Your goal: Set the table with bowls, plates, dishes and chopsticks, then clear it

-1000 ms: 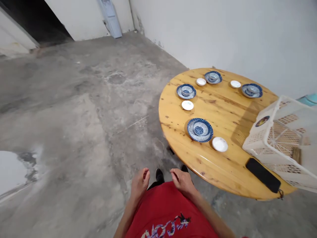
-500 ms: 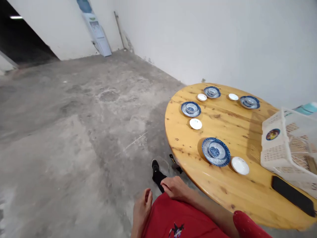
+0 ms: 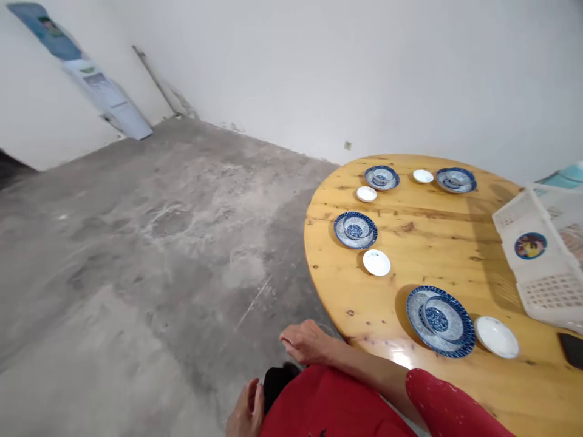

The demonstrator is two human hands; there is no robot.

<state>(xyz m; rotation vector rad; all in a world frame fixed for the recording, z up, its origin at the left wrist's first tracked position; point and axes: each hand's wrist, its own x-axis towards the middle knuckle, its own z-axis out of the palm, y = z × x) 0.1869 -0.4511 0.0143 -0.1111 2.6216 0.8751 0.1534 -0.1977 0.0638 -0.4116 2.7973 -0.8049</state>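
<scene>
My right hand point(image 3: 307, 341) hangs beside the near edge of the round wooden table point(image 3: 428, 243), fingers loosely curled, holding nothing. My left hand point(image 3: 246, 411) is low at my side, partly cut off, fingers curled and empty. The closest dishes are a blue-patterned plate with a bowl on it point(image 3: 439, 320) and a small white saucer point(image 3: 497, 336). Further along stand another blue plate with a bowl point(image 3: 356, 229), a white saucer point(image 3: 376, 263), and two more such sets point(image 3: 381, 177) point(image 3: 456, 179) at the far edge.
A white plastic basket point(image 3: 542, 255) stands on the table's right side, a black phone point(image 3: 574, 349) by it. Bare concrete floor point(image 3: 159, 255) spreads to the left. White walls stand behind, with a board point(image 3: 100, 91) leaning on one.
The view has swung right and towards the table. My hands dropped lower in the picture; the right hand now lies near the table's edge.
</scene>
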